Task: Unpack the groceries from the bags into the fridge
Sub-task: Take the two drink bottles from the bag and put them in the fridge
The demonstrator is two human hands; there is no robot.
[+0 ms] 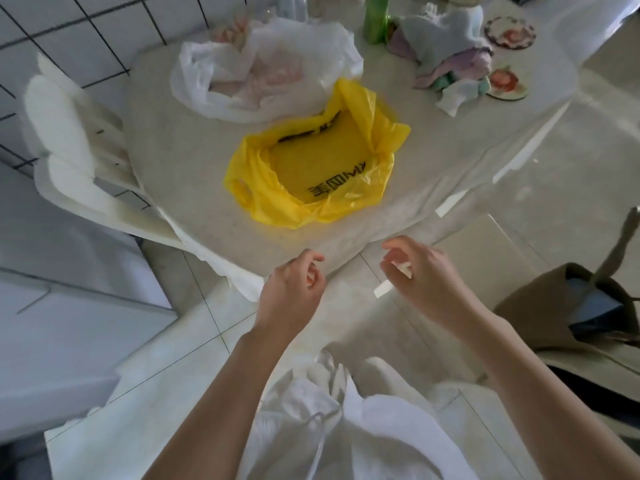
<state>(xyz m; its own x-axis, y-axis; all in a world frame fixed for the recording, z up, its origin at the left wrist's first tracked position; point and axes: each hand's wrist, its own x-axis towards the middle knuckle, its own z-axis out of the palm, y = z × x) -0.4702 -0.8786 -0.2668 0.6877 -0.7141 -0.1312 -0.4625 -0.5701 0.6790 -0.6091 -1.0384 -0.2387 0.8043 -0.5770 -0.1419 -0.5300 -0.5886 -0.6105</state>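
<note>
A yellow plastic bag (311, 168) with black print lies open and flat on the pale table (180, 188). Behind it sits a white plastic bag (263, 71), open, with pale pink things inside. My left hand (294, 289) hovers at the table's near edge, fingers loosely curled, holding nothing. Beside it, my right hand (419, 271) is raised just off the table edge, fingers also loosely curled and empty. Both hands are short of the yellow bag and touch nothing.
A white chair (69, 140) stands at the table's left. A green bottle (375, 19), a heap of pastel cloths (446, 53) and flowered coasters (509, 31) fill the table's far side. A brown bag (554, 306) sits at the right. A white cabinet (52, 306) is at left.
</note>
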